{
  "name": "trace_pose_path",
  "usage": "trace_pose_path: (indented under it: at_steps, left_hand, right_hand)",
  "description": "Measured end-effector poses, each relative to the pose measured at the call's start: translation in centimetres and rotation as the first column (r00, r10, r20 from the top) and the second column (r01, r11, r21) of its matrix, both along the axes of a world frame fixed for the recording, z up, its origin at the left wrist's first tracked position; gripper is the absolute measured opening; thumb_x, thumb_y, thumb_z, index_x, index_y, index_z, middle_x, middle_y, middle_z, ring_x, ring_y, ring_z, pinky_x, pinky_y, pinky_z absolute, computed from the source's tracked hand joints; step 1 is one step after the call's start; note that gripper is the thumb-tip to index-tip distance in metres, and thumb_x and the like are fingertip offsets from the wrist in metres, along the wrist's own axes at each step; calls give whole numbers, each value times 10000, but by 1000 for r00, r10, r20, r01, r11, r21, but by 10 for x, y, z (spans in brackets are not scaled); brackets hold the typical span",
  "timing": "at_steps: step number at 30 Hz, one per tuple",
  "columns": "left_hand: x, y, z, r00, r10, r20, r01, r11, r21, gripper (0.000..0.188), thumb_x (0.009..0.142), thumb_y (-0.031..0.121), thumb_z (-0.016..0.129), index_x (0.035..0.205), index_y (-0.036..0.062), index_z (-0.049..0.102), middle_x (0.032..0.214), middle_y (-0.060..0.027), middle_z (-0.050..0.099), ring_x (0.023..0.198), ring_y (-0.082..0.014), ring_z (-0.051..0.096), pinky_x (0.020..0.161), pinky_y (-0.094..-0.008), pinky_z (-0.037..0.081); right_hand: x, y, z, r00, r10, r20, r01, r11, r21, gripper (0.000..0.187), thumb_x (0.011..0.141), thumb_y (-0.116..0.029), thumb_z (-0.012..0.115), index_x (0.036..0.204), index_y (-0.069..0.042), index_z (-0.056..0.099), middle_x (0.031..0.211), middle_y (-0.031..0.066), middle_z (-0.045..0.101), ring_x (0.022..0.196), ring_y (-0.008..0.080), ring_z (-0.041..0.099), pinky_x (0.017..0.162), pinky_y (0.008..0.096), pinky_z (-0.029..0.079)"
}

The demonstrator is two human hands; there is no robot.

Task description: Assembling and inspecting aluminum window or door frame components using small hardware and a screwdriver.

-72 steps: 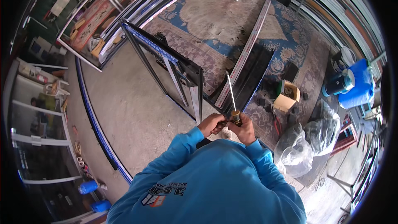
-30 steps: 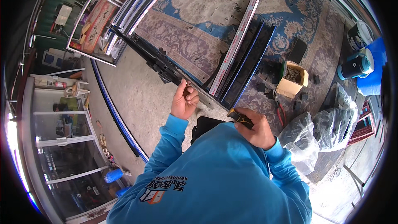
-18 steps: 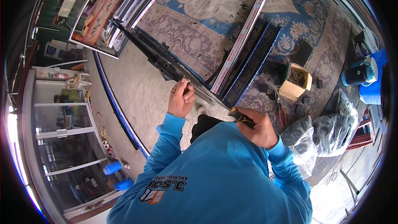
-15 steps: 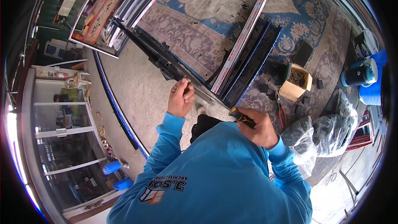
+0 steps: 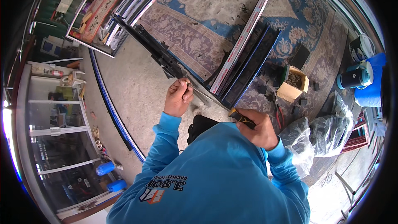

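My right hand (image 5: 259,129) is wrapped round the yellow and black handle of a screwdriver (image 5: 243,118). Its thin shaft points left towards my left hand (image 5: 179,95). The fingers there are pinched together near the shaft's tip, on something too small to make out. Just beyond both hands lies a dark metal profile (image 5: 155,54), running from the upper left down towards the screwdriver. Long aluminium bars (image 5: 244,37) with a printed white protective strip meet it at an angle, beside black bars (image 5: 251,68) edged in blue.
An open cardboard box (image 5: 293,84) of small screw-like pieces stands on the patterned carpet (image 5: 199,45). Red-handled pliers (image 5: 279,114) and clear plastic bags (image 5: 323,135) lie right. A blue jug (image 5: 352,78) stands farther right. Glazed frames (image 5: 66,141) are at left, near a long curved strip (image 5: 107,103).
The view has shifted slightly, so the surroundings sit a little differently. My hands keep nearly the same pose, the left pinched and the right round the screwdriver.
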State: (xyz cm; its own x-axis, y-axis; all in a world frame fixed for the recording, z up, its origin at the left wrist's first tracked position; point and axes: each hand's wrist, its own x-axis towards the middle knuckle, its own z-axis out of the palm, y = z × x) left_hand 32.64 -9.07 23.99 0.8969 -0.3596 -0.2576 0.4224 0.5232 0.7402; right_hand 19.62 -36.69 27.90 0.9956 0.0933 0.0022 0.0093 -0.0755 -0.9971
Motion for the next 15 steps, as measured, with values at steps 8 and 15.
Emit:
trace_pose_path:
  at_steps: [8, 15]
  left_hand:
    - [3, -3, 17, 1000, -12, -11, 13, 992, 124, 180, 960, 267, 589, 1027, 105, 632, 752, 54, 538, 558, -26, 382, 477, -171, 299]
    - [-1, -26, 14, 970, 130, -204, -169, 967, -190, 284, 908, 412, 626, 1075, 182, 627, 710, 109, 456, 532, -15, 340, 443, -170, 260]
  right_hand:
    - [-1, 10, 18, 995, -20, 95, 39, 979, -201, 392, 756, -36, 677, 1133, 59, 623, 892, 223, 652, 748, 347, 661, 685, 359, 524]
    - [-1, 39, 24, 979, -130, 154, 158, 970, -187, 392, 761, -41, 683, 1141, 36, 622, 856, 202, 644, 695, 353, 653, 632, 373, 520]
